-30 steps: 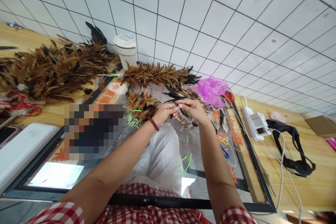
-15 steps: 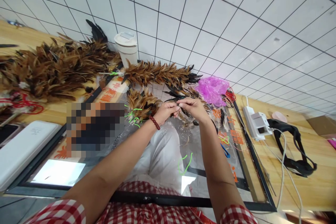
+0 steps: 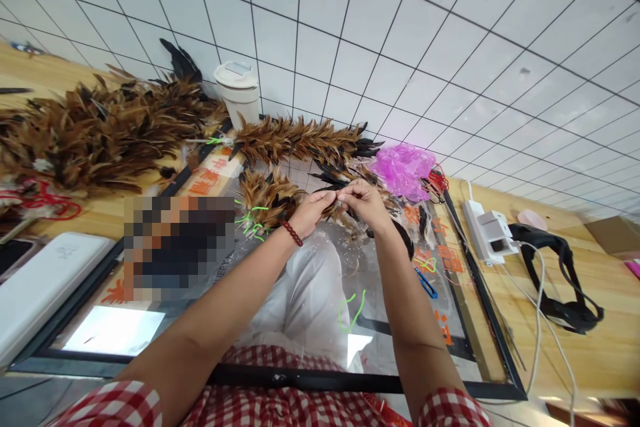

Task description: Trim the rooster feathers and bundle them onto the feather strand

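My left hand and my right hand meet fingertip to fingertip above a glass-topped frame. Both are closed in a pinch. Whatever lies between the fingertips is too small to make out. Dark and brown feathers show just below and behind the fingers. Beside my left hand rests a short bundle of brown feathers, with bright green ties at its left end. Beyond the hands stretches a long brown feather strip. A dark shape, perhaps a black feather, shows by my right wrist.
A large feather heap covers the left side, near a white lidded cup. Purple plastic lies at the back right. To the right are a power strip, white cables and a black headset strap. A blue tool lies by my right forearm.
My fingertips stay pinched together, raised a little, with my right hand slightly turned. More of the dark shape by my right wrist shows. The blue tool is less hidden.
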`<action>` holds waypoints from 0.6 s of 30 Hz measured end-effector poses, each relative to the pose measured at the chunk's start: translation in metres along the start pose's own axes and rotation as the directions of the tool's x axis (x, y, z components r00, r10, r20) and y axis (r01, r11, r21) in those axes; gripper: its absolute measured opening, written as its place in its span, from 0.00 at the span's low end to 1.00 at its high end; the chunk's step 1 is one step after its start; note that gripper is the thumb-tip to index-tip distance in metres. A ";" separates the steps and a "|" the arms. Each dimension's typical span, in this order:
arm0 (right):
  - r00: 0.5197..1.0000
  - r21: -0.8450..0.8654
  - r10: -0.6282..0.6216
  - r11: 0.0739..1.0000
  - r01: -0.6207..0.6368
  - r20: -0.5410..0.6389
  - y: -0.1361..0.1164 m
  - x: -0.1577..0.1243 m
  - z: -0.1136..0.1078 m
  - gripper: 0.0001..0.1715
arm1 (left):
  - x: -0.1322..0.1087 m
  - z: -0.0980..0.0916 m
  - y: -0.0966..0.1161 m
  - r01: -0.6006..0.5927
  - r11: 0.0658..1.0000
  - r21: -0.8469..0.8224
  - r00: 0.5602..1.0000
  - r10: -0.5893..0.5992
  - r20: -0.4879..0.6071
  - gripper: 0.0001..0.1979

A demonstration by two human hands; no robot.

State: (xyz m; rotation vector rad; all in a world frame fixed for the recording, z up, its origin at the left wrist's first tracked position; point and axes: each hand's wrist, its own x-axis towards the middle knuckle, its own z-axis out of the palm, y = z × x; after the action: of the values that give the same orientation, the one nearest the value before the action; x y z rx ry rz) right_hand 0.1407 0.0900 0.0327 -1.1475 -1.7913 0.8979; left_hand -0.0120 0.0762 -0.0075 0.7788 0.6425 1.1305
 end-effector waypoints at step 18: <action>0.913 -0.711 0.351 0.695 -0.104 0.210 -0.014 -0.009 0.001 0.07 | 0.008 -0.009 -0.001 -0.172 0.985 -0.010 0.954 0.165 -0.250 0.14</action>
State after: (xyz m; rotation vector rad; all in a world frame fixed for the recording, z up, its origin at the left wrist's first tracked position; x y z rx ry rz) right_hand 0.1371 0.0768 0.0429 -1.8153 -2.4110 0.5725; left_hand -0.0162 0.0856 -0.0147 0.6794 0.7757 1.4064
